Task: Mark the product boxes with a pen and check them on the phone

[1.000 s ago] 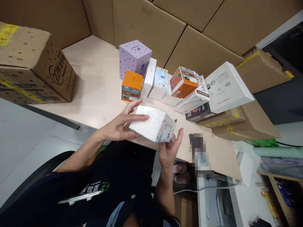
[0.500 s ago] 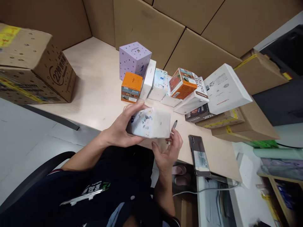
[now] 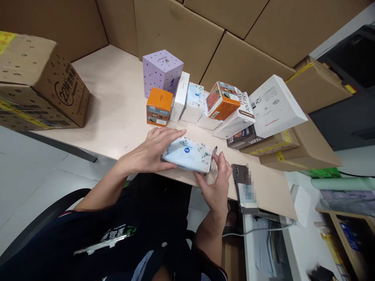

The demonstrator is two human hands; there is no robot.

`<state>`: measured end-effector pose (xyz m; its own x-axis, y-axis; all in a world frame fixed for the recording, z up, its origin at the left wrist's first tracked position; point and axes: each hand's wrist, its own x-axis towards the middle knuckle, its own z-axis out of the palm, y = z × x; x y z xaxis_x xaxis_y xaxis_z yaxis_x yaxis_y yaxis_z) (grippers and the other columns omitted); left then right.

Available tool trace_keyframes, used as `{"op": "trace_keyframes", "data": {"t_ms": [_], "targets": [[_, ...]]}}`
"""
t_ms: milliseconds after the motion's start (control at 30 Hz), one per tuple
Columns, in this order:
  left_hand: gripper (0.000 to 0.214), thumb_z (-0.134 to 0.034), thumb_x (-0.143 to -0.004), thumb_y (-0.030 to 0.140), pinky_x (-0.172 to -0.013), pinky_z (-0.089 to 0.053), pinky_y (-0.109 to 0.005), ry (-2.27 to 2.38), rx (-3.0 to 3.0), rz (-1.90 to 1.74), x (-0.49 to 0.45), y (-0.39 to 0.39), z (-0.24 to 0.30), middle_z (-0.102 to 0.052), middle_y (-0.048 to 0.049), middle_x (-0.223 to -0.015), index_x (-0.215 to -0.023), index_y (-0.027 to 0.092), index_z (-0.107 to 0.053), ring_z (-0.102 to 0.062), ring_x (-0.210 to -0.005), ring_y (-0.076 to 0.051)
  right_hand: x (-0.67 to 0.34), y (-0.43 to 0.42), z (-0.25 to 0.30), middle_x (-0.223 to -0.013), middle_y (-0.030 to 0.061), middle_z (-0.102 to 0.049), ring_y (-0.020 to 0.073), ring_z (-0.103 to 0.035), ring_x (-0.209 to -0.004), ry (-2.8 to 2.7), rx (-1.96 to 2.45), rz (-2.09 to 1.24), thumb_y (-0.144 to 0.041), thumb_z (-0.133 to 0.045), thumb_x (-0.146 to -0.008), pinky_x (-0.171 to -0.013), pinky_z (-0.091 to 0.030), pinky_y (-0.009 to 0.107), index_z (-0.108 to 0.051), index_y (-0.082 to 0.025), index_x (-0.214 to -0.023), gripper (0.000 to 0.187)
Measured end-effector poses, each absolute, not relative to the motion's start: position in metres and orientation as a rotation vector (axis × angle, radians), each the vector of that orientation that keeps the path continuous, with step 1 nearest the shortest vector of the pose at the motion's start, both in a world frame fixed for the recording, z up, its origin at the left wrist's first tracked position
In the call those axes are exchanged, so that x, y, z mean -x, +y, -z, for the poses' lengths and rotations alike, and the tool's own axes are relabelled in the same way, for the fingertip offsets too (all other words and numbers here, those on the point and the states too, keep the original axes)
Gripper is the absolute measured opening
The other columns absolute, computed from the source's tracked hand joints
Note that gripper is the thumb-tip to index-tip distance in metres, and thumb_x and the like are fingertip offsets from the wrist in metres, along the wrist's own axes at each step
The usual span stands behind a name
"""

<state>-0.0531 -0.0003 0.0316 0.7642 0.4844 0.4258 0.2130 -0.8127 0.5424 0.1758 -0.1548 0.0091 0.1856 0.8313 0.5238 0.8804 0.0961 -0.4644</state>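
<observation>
A light blue floral tissue pack [image 3: 190, 154] lies level between my two hands at the table's front edge, its printed face up. My left hand [image 3: 149, 150] is wrapped around its left end, fingers over the far side and thumb on the near side. At the right end, my right hand [image 3: 215, 181] grips the near corner with its thumb and has its fingertips at the end face. The dark tip of a pen [image 3: 215, 149] shows just behind my right fingers; the rest of it is hidden.
Behind the pack stand an orange box [image 3: 159, 107], a purple box [image 3: 162, 74], another floral tissue pack [image 3: 193, 101] and several white boxes. A phone [image 3: 244, 189] lies at right. A large cardboard carton [image 3: 43, 84] sits at left; cardboard panels [image 3: 175, 39] line the back.
The tissue pack has turned from showing its white end to lying with its blue printed face up. My right hand has closed in on its right end.
</observation>
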Motion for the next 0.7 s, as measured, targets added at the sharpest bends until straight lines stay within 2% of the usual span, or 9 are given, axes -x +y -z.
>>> {"op": "trace_keyframes", "data": {"t_ms": [133,200,300,367,433,567,633,700], "targets": [[0.101,-0.08,-0.088,0.042,-0.125,-0.037,-0.056,0.486,-2.301,-0.78,0.06,0.014,-0.012,-0.036,-0.0152,-0.164,-0.168,0.032,-0.018,-0.035,-0.153,-0.035,-0.193,-0.153,0.002,-0.139,0.0121,-0.065,0.0267,-0.056,-0.131,-1.564,1.702,-0.026,-0.032,-0.059,-0.1,-0.105,-0.053,0.05,-0.043,-0.029,-0.157,0.059],[0.111,-0.084,-0.084,0.043,-0.125,-0.037,-0.056,0.498,-2.218,-0.791,0.061,0.015,-0.005,-0.033,-0.0158,-0.165,-0.169,0.032,-0.013,-0.034,-0.154,-0.036,-0.204,-0.153,0.007,-0.133,0.013,-0.067,0.0267,-0.061,-0.124,-1.432,1.756,-0.006,-0.032,-0.055,-0.101,-0.103,-0.053,0.05,-0.053,-0.026,-0.15,0.049],[0.128,-0.088,-0.078,0.045,-0.123,-0.04,-0.058,0.606,-2.106,-0.697,0.062,0.014,-0.001,-0.024,-0.0176,-0.17,-0.169,0.032,0.002,-0.036,-0.154,-0.04,-0.215,-0.15,0.011,-0.122,0.0157,-0.066,0.0302,-0.062,-0.114,-1.305,1.988,-0.044,-0.045,-0.06,-0.095,-0.099,-0.053,0.053,-0.061,-0.02,-0.142,0.053],[0.134,-0.089,-0.076,0.044,-0.121,-0.042,-0.059,0.683,-2.075,-0.621,0.062,0.011,0.0,-0.019,-0.0186,-0.173,-0.169,0.032,0.006,-0.037,-0.153,-0.044,-0.215,-0.146,0.011,-0.118,0.016,-0.065,0.0328,-0.06,-0.112,-1.318,2.141,-0.157,-0.051,-0.061,-0.091,-0.097,-0.052,0.054,-0.063,-0.019,-0.141,0.06],[0.133,-0.089,-0.076,0.043,-0.119,-0.044,-0.061,0.703,-2.041,-0.63,0.062,0.01,0.001,-0.027,-0.0189,-0.17,-0.169,0.032,0.005,-0.044,-0.148,-0.045,-0.21,-0.141,0.009,-0.111,0.0145,-0.065,0.0324,-0.06,-0.107,-1.357,2.224,-0.24,-0.048,-0.056,-0.092,-0.093,-0.052,0.051,-0.062,-0.019,-0.144,0.059],[0.127,-0.091,-0.076,0.042,-0.112,-0.052,-0.06,0.6,-1.954,-0.884,0.061,0.01,0.0,-0.052,-0.0143,-0.149,-0.169,0.037,-0.004,-0.057,-0.136,-0.04,-0.201,-0.135,0.003,-0.099,0.0114,-0.067,0.0284,-0.061,-0.093,-1.401,2.259,-0.279,-0.034,-0.045,-0.093,-0.088,-0.051,0.047,-0.06,-0.02,-0.147,0.058],[0.126,-0.092,-0.074,0.044,-0.108,-0.055,-0.057,0.531,-1.958,-1.042,0.062,0.01,-0.005,-0.055,-0.0124,-0.143,-0.168,0.039,-0.008,-0.058,-0.133,-0.038,-0.201,-0.135,0.004,-0.1,0.0117,-0.068,0.0275,-0.062,-0.092,-1.362,2.198,-0.258,-0.032,-0.044,-0.092,-0.09,-0.051,0.047,-0.066,-0.02,-0.14,0.054],[0.123,-0.092,-0.075,0.045,-0.104,-0.058,-0.054,0.475,-1.984,-1.17,0.063,0.01,-0.014,-0.056,-0.012,-0.142,-0.168,0.039,-0.01,-0.059,-0.132,-0.036,-0.204,-0.138,0.007,-0.102,0.0115,-0.07,0.0259,-0.065,-0.094,-1.218,2.063,-0.249,-0.032,-0.047,-0.091,-0.092,-0.051,0.046,-0.075,-0.019,-0.124,0.046]]}}
